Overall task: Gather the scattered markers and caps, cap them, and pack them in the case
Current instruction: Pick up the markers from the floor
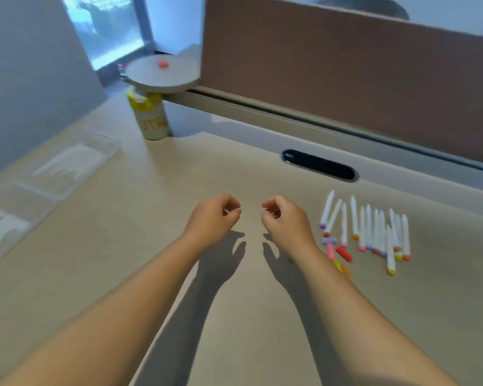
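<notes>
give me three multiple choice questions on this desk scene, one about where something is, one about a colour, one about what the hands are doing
1. The markers lie:
A. right of the right hand
B. left of the left hand
C. in the clear case

2. The small thing on the round shelf is:
A. green
B. reddish
C. black

3. The hands are:
A. gripping markers
B. flat on the desk
C. loosely curled, holding nothing seen

Key: 1 A, the pile sits beyond the right wrist. 2 B, a red-orange blob. 3 C, both hover above their shadows.
</notes>
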A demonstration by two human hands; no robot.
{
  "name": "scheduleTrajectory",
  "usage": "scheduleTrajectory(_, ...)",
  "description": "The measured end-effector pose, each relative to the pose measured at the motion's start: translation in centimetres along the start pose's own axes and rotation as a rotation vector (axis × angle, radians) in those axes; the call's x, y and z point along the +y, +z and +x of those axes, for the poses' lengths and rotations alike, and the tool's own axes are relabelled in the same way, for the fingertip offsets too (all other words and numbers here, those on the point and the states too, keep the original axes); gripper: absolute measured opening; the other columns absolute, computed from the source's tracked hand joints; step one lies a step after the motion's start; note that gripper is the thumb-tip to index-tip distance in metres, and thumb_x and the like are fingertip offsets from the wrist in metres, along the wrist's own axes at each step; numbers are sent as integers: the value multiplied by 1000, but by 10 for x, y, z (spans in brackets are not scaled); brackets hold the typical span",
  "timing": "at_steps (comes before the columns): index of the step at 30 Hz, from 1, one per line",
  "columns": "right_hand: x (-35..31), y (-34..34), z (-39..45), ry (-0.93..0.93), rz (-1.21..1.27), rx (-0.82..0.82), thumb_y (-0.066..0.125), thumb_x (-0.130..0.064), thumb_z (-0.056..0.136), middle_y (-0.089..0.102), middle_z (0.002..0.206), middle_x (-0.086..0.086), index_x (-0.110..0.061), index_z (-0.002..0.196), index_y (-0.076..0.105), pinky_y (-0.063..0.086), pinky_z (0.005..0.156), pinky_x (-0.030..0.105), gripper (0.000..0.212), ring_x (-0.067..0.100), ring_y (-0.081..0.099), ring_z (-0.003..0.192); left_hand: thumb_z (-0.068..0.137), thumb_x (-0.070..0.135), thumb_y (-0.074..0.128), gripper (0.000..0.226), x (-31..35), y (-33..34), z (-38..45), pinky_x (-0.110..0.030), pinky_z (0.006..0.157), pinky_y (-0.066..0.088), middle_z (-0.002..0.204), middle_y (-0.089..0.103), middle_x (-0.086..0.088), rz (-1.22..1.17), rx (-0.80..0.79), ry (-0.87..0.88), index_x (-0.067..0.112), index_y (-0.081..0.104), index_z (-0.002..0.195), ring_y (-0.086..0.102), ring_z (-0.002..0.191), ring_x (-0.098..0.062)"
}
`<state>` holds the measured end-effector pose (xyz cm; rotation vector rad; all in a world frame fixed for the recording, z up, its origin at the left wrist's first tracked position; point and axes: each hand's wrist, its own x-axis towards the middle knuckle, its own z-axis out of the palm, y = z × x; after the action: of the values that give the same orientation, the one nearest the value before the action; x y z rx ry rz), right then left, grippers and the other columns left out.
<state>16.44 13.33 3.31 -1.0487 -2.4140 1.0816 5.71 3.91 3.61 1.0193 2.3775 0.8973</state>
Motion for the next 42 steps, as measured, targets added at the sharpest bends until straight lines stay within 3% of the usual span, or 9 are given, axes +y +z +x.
scheduleTrajectory(5,-97,62,12,-186,-20,-187,52,-15,90,56,90,-1,-9,107,61,39,75,25,20,15,51,83,92,18,52,20,-61,-92,-35,-22,77,39,103,67,-5,-60,214,-170,9,65,105,58,92,-19)
scheduleTrajectory(9,-178,124,1,-322,-9,-344,52,-16,91,54,88,-3,-9,107,61,37,74,23,20,14,49,81,93,19,51,20,-119,-161,-79,-23,79,39,95,61,2,-110,389,-295,10,64,105,53,89,-12)
scheduleTrajectory(21,-373,347,-112,-620,-64,-745,52,-16,92,64,104,7,-7,110,60,45,86,29,22,20,56,93,92,18,52,15,-323,-311,-261,-23,74,37,90,58,5,-193,773,-695,14,64,100,52,86,-12)
scheduleTrajectory(23,-390,385,-138,-668,-80,-826,53,-15,91,66,104,9,-6,108,60,47,90,32,20,21,57,92,92,19,52,13,-355,-316,-296,-23,73,37,90,57,4,-225,818,-790,16,63,97,51,86,-12)
scheduleTrajectory(29,-410,489,-207,-787,-188,-1103,51,-15,92,53,85,-3,-7,108,59,35,72,21,20,12,48,82,91,17,52,9,-433,-302,-384,-22,61,37,77,58,5,-349,953,-1073,18,61,90,53,75,-14)
scheduleTrajectory(32,-412,539,-234,-815,-230,-1218,51,-12,92,51,74,-3,-4,105,59,33,68,21,18,14,48,77,91,14,53,17,-467,-290,-416,-21,65,37,92,63,-7,-420,1011,-1203,8,65,100,57,90,-20)
scheduleTrajectory(34,-412,572,-249,-849,-258,-1293,51,-11,92,53,81,0,-4,106,59,31,66,20,18,14,47,79,92,16,51,18,-488,-281,-434,-20,63,36,92,59,-1,-442,1029,-1287,10,64,101,53,90,-15)
scheduleTrajectory(37,-408,624,-268,-874,-310,-1384,50,-11,92,54,87,0,-5,107,59,33,63,22,19,13,48,80,94,20,47,20,-521,-266,-454,-23,76,35,98,58,2,-462,1010,-1370,11,61,105,50,92,-11)
scheduleTrajectory(42,-376,698,-297,-824,-374,-1482,51,-8,91,53,78,-2,-5,102,60,35,69,21,14,15,49,79,95,20,45,20,-581,-228,-478,-22,74,35,95,55,5,-541,1014,-1482,13,61,105,49,89,-10)
